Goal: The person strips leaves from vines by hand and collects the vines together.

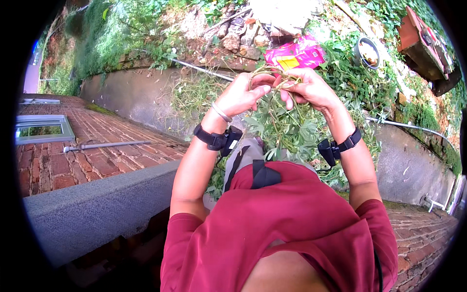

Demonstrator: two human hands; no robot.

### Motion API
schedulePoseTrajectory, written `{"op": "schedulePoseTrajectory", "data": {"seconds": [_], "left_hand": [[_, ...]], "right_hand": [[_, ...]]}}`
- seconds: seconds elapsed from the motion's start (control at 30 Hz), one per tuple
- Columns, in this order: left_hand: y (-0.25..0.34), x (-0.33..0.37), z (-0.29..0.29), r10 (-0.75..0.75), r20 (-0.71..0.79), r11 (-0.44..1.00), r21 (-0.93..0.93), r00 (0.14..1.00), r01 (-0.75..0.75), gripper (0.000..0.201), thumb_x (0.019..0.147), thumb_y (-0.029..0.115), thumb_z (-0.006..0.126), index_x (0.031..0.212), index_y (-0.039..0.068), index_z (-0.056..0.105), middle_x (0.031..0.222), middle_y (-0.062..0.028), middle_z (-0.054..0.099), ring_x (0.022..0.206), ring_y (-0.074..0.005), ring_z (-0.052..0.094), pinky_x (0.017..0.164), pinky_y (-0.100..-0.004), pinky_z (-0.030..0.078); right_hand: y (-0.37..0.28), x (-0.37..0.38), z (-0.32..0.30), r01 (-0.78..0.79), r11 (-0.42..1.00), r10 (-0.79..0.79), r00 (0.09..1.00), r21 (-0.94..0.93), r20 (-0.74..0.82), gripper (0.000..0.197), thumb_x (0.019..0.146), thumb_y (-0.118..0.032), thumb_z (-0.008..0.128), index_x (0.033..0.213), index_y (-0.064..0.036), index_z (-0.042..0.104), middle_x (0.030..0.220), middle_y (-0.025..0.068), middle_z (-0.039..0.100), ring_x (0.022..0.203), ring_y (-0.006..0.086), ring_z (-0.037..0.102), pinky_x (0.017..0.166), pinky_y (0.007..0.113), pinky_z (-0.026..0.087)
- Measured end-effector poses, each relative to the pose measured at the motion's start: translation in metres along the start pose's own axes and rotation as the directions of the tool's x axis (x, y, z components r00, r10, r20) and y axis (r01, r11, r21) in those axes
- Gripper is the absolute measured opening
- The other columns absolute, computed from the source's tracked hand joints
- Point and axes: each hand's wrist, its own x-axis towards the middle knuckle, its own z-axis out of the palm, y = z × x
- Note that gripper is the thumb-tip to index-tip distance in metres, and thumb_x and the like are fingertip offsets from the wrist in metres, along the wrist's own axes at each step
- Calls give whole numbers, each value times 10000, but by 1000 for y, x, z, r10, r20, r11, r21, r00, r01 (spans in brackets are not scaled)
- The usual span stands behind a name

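In front of my body, both hands are raised close together over a bunch of leafy vine (286,127). My left hand (243,95) is closed, thumb and fingers pinching a thin greenish-brown stem that curves in a loop between the hands. My right hand (311,88) grips the same twisted stems, with its thumb and fingers bent around them. Lobed green leaves hang below my hands toward my legs. A bright pink plastic bag (304,52) with a yellow patch lies just beyond my hands.
A dark round tub (367,52) with pale contents stands at the far right, near a reddish-brown box-like object (422,46). A thin pale pipe (204,71) runs along the planted bank. Cut vines (192,100) lie on the concrete path. A brick wall (92,163) with a window is at left.
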Motion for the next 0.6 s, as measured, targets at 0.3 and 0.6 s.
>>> {"op": "schedulePoseTrajectory", "data": {"seconds": [0.3, 0.6], "left_hand": [[-13, -3, 8, -127, 133, 942, -295, 983, 161, 214, 887, 264, 712, 901, 51, 731, 674, 36, 612, 474, 0, 386, 429, -178, 229], [-22, -6, -4, -150, 134, 910, -369, 980, 189, 189, 901, 218, 689, 826, 45, 699, 619, 59, 557, 483, 1, 417, 424, -164, 261]], "right_hand": [[25, 5, -5, 194, 851, -249, 967, -488, -50, 196, 869, -47, 597, 1055, 7, 626, 793, 44, 646, 667, 121, 572, 591, 274, 446], [49, 12, -84, -63, 710, -430, 750, -702, -503, 245, 848, 3, 538, 1035, -5, 695, 795, 73, 708, 711, 143, 631, 656, 300, 479]]}}
